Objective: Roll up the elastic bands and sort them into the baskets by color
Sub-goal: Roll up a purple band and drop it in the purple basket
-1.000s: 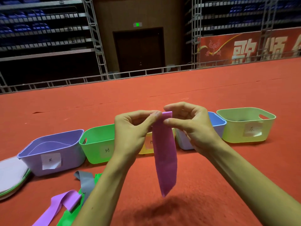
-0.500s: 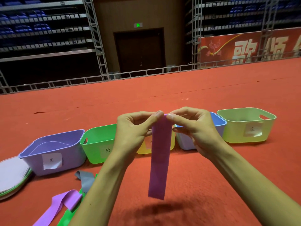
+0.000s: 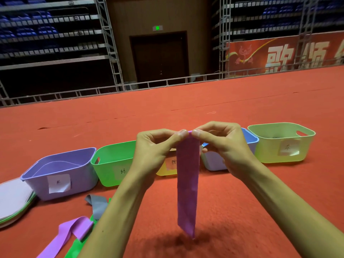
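Red carpet floor (image 3: 251, 198) serves as bench. Loose purple, grey and green elastic bands (image 3: 77, 227) lie before the green plastic basket (image 3: 111, 164) — unrolled stock. Nearer, right of that basket, left hand (image 3: 154, 148) and right hand (image 3: 225, 146) each pinch the top edge of a flat purple elastic band (image 3: 187, 183); it hangs free — presumably to start a tight roll. Lilac plastic basket (image 3: 78, 175) stands just left of the green one.

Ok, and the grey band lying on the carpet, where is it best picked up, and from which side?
Pinch the grey band at its curled far end, nearest the purple basket, coming from above. That end looks raised and free; the near end runs in beside the green band and behind the left forearm.
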`<control>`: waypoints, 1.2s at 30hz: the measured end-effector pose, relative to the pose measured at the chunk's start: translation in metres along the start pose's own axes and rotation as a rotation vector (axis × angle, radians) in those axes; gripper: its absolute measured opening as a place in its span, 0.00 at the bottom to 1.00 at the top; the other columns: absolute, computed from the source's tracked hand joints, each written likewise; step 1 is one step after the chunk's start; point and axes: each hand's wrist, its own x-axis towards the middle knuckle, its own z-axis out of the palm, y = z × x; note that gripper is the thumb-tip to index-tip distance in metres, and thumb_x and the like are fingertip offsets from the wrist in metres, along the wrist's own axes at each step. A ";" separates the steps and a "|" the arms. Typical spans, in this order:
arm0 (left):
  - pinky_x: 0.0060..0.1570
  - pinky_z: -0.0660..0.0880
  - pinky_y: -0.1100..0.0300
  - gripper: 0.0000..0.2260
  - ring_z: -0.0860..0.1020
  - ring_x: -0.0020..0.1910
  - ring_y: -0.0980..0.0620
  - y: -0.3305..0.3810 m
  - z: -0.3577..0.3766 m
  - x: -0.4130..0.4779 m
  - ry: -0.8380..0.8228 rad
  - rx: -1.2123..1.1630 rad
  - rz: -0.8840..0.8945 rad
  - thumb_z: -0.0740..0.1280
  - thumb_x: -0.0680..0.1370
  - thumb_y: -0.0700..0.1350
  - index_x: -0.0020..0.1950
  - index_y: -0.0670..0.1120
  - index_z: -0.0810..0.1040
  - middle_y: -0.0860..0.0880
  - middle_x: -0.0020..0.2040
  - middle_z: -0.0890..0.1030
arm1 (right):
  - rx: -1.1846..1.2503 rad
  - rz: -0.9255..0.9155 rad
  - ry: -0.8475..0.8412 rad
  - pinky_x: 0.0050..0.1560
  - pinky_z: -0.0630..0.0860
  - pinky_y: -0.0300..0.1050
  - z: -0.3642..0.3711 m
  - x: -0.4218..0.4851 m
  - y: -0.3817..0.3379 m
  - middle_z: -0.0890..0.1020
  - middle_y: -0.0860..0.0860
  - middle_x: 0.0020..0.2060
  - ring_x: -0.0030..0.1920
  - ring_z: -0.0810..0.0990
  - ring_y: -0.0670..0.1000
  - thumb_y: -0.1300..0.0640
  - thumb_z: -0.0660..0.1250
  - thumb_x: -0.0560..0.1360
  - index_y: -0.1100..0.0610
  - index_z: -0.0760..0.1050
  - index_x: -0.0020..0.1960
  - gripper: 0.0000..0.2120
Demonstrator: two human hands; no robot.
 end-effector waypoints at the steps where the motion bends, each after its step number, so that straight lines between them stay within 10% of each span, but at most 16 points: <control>1: 0.42 0.82 0.56 0.11 0.85 0.40 0.49 0.000 0.000 0.000 -0.002 -0.001 -0.001 0.74 0.75 0.43 0.47 0.34 0.85 0.39 0.42 0.87 | -0.001 -0.004 0.000 0.36 0.76 0.42 0.000 0.001 0.000 0.86 0.58 0.38 0.38 0.81 0.51 0.54 0.76 0.69 0.61 0.84 0.44 0.10; 11: 0.42 0.83 0.53 0.14 0.86 0.45 0.32 0.002 -0.004 -0.002 -0.058 -0.125 -0.051 0.75 0.72 0.40 0.49 0.29 0.83 0.32 0.47 0.85 | -0.025 -0.046 -0.058 0.37 0.78 0.44 0.009 -0.001 0.004 0.87 0.58 0.38 0.39 0.82 0.49 0.54 0.72 0.73 0.63 0.85 0.45 0.11; 20: 0.39 0.80 0.61 0.09 0.84 0.40 0.51 0.006 -0.010 -0.006 -0.098 -0.073 -0.105 0.76 0.66 0.46 0.40 0.41 0.87 0.43 0.41 0.87 | -0.019 -0.075 -0.102 0.45 0.83 0.52 0.005 -0.003 0.005 0.87 0.63 0.44 0.44 0.86 0.57 0.61 0.72 0.75 0.68 0.84 0.49 0.09; 36: 0.38 0.79 0.60 0.14 0.84 0.42 0.49 0.006 -0.010 -0.006 -0.031 -0.003 -0.056 0.76 0.70 0.45 0.45 0.34 0.85 0.39 0.43 0.87 | -0.073 -0.091 -0.089 0.43 0.83 0.48 0.009 0.000 0.004 0.88 0.60 0.42 0.43 0.86 0.54 0.60 0.73 0.76 0.64 0.85 0.46 0.07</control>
